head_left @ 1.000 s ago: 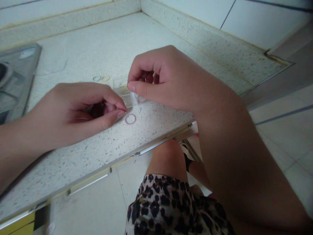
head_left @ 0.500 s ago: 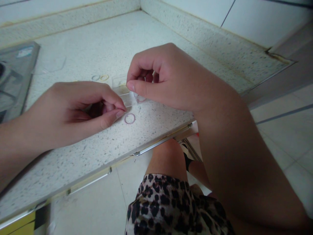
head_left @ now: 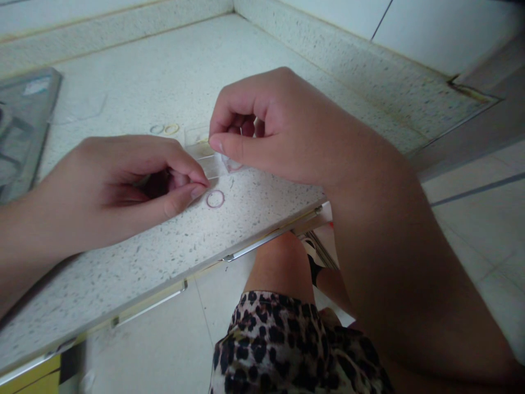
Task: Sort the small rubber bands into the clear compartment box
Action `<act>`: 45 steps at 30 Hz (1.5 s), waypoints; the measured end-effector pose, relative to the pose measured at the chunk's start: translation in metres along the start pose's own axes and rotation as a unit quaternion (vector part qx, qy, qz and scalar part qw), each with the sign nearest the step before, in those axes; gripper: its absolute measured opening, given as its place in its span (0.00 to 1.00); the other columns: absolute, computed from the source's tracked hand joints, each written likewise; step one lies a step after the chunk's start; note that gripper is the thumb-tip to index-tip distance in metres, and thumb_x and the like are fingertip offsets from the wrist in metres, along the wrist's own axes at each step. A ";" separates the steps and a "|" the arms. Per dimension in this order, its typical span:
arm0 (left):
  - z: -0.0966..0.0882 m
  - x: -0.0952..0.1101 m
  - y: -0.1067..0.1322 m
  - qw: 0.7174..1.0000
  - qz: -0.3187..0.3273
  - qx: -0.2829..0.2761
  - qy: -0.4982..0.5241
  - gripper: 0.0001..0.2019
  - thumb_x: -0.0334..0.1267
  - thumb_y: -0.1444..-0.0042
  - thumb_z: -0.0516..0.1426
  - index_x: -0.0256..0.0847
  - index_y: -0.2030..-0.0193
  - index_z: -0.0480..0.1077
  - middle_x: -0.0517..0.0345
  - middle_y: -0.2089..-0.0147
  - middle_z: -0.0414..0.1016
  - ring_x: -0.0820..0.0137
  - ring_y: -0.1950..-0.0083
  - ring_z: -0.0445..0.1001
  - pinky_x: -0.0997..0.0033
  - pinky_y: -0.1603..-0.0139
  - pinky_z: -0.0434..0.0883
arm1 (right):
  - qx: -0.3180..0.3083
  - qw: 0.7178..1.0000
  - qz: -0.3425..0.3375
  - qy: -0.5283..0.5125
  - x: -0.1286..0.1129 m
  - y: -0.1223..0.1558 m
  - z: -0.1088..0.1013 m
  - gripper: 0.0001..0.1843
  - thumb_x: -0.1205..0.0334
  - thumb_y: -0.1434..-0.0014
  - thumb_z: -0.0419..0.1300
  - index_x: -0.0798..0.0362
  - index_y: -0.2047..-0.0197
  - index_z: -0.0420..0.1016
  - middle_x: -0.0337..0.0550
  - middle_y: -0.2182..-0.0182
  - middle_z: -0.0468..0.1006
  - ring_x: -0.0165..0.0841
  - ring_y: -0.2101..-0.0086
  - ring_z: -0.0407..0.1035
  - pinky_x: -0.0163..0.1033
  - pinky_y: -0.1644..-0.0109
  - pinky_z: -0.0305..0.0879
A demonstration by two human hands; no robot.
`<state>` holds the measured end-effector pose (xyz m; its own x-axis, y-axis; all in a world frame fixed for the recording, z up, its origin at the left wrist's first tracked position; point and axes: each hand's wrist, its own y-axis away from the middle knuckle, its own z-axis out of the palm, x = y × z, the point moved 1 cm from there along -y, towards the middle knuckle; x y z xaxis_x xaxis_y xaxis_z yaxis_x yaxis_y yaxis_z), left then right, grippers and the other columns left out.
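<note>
Two bare hands work over a small clear plastic bag [head_left: 211, 158] lying on a speckled stone surface [head_left: 172, 82] set in a tiled corner. The left hand [head_left: 123, 189] is curled nearly closed, its thumb and forefinger pinched on the bag's near corner, apparently to keep it from sliding. The right hand [head_left: 266, 123] arches over the bag's far end, fingers [head_left: 221, 143] folded tight, thumb and forefinger pressed together at the bag's edge; a thin pale strand seems to run between them, though whether it is a band or part of the bag cannot be told. A pink band [head_left: 215, 198] lies flat on the surface just beside the left thumb tip, apart from the bag and within easy reach of both hands. Farther back, a grey band [head_left: 156, 129] and a yellow band [head_left: 171, 128] sit side by side, touching or nearly so. A grey metal tray [head_left: 24, 126] rests at the left margin, well apart. Below the surface's front lip, leopard-print shorts [head_left: 287, 350] and a bare knee show above a tiled floor.
</note>
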<state>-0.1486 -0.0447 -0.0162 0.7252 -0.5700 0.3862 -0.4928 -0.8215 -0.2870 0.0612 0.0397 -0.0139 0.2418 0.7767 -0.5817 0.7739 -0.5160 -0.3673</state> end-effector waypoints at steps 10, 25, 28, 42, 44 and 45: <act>0.000 -0.002 0.003 1.000 -0.012 0.007 -0.002 0.05 0.40 0.40 0.60 0.45 0.60 0.75 0.63 0.65 0.78 0.76 0.64 0.77 0.78 0.68 0.70 | 0.000 1.000 0.001 -0.002 0.000 0.000 0.000 0.13 0.56 0.39 0.56 0.56 0.62 0.77 0.38 0.67 0.77 0.23 0.67 0.64 0.31 0.64 0.58; 0.000 -0.002 0.001 1.000 0.012 -0.004 -0.007 0.04 0.39 0.39 0.59 0.44 0.61 0.75 0.63 0.65 0.78 0.77 0.64 0.77 0.80 0.70 0.69 | 0.001 1.000 0.013 -0.023 -0.001 0.000 0.000 0.11 0.59 0.40 0.57 0.56 0.63 0.77 0.40 0.67 0.76 0.25 0.67 0.65 0.32 0.64 0.59; 0.000 -0.001 0.000 1.000 0.009 -0.009 -0.011 0.04 0.39 0.39 0.59 0.44 0.61 0.75 0.64 0.65 0.78 0.78 0.64 0.77 0.80 0.70 0.69 | 0.001 0.999 0.017 -0.029 0.001 -0.001 0.001 0.09 0.59 0.40 0.57 0.54 0.64 0.76 0.40 0.67 0.77 0.26 0.67 0.65 0.32 0.64 0.59; -0.001 0.000 0.001 0.999 0.002 -0.021 -0.029 0.04 0.41 0.38 0.59 0.46 0.60 0.74 0.67 0.65 0.77 0.79 0.64 0.76 0.80 0.69 0.69 | 0.019 0.999 -0.001 -0.040 0.003 -0.001 0.003 0.09 0.60 0.41 0.57 0.55 0.66 0.75 0.39 0.69 0.76 0.26 0.68 0.65 0.33 0.65 0.59; -0.001 0.000 0.001 0.999 0.002 -0.019 -0.027 0.05 0.41 0.38 0.58 0.46 0.60 0.74 0.66 0.65 0.77 0.79 0.64 0.76 0.80 0.68 0.69 | 0.020 0.999 -0.004 -0.038 0.002 -0.001 0.002 0.09 0.60 0.41 0.56 0.55 0.66 0.76 0.39 0.69 0.76 0.26 0.68 0.65 0.33 0.65 0.59; 0.000 0.000 0.001 1.000 0.001 -0.018 -0.025 0.05 0.41 0.37 0.58 0.46 0.59 0.74 0.66 0.65 0.77 0.78 0.64 0.76 0.79 0.68 0.69 | 0.021 0.999 -0.007 -0.036 0.002 -0.001 0.002 0.09 0.60 0.41 0.56 0.55 0.66 0.76 0.39 0.69 0.76 0.26 0.68 0.65 0.33 0.65 0.59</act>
<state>-0.1494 -0.0450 -0.0163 0.7463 -0.5711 0.3418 -0.5106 -0.8207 -0.2563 0.0598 0.0411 -0.0167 0.1869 0.7562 -0.6271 0.7515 -0.5212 -0.4045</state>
